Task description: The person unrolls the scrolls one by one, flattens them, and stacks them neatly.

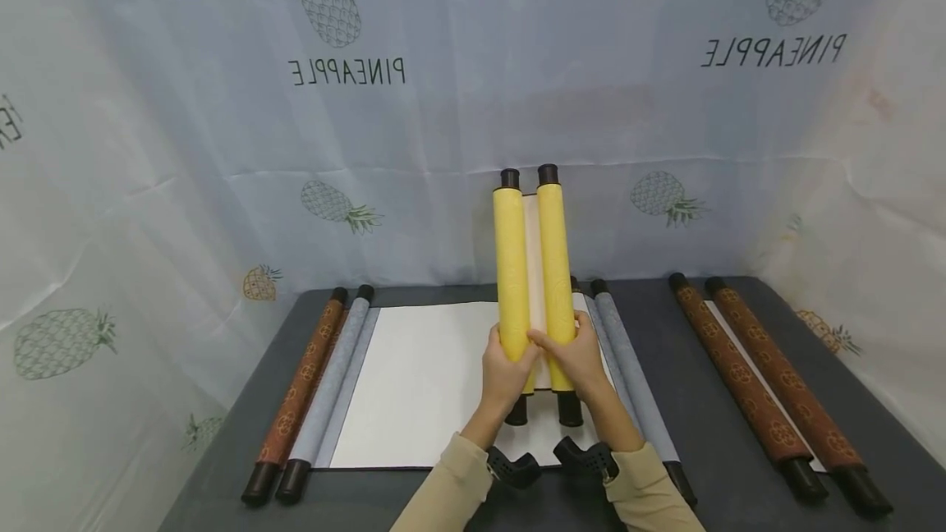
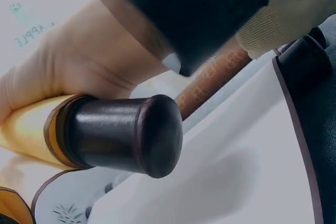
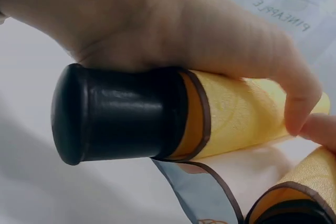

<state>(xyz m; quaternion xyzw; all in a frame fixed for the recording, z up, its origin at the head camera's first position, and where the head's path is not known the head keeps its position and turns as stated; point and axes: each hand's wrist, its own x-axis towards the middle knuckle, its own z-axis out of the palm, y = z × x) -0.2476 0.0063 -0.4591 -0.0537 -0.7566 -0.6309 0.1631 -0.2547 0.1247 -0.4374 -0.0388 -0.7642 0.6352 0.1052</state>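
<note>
Head view gives me a creased, pineapple-printed sheet (image 1: 517, 97) behind a dark table (image 1: 214, 495). Flat white paper (image 1: 421, 384) lies there between grey rollers (image 1: 328, 388). Above it I see the textured yellow scroll (image 1: 510, 269), two parallel cylinders joined by a pale strip (image 1: 534, 261). The left hand (image 1: 506, 368) grasps one cylinder, the right hand (image 1: 584, 355) the other, low down, thumbs across the front. Glossy dark end caps (image 2: 115, 135) protrude below the fingers.
</note>
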